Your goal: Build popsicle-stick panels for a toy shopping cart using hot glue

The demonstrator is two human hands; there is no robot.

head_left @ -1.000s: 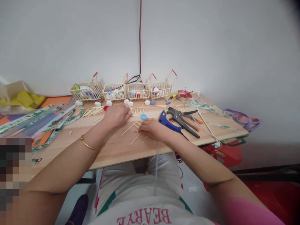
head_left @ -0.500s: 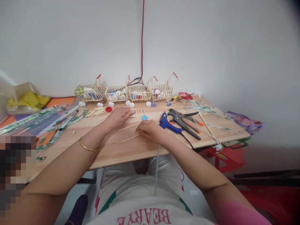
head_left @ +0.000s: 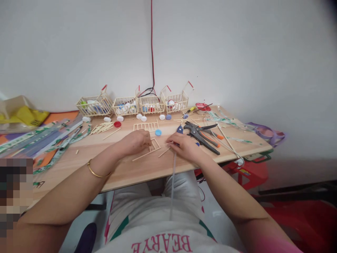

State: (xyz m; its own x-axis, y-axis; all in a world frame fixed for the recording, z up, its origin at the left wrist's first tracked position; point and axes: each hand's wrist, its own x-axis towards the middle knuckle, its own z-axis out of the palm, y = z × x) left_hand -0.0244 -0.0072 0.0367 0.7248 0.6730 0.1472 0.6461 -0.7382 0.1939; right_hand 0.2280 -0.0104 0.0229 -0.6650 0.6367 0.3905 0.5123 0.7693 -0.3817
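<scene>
Left hand (head_left: pixel 136 142): fingers curled, narrow, fingertips at the left end of a small pale wooden ladder-shaped frame (head_left: pixel 156 149); whether they pinch it, cannot tell. Right hand (head_left: pixel 186 147): thumb and fingertips drawn close together, narrow; any thin item between them not resolved. The frame lies flat on the light wood tabletop (head_left: pixel 123 175), to the right of the left fingertips and left of the right ones, one long side running out below the left fingers. A loose pale wooden stick (head_left: pixel 164 152) lies just below and left of the right fingertips. Round light-blue plastic cap (head_left: pixel 158 132): beyond the grips, between them. Pale multi-rung wooden panel (head_left: pixel 146 127): just beyond the left fingers. Round red cap (head_left: pixel 117 124) and a heap of short pale sticks (head_left: pixel 102 127): beyond and left of the left hand. Blue glue gun (head_left: pixel 180 129): partly hidden behind the right hand; black-and-orange cutting tool (head_left: pixel 201 136) to its right. Four pale wooden model carts (head_left: pixel 152 104) with red-tipped handles: farther beyond both hands. Writing: pink "BEARYE", inverted, on the white garment (head_left: pixel 160 225) below both hands. Green-printed clear strips (head_left: pixel 60 149), left of the left hand: lettering too small to read.
</scene>
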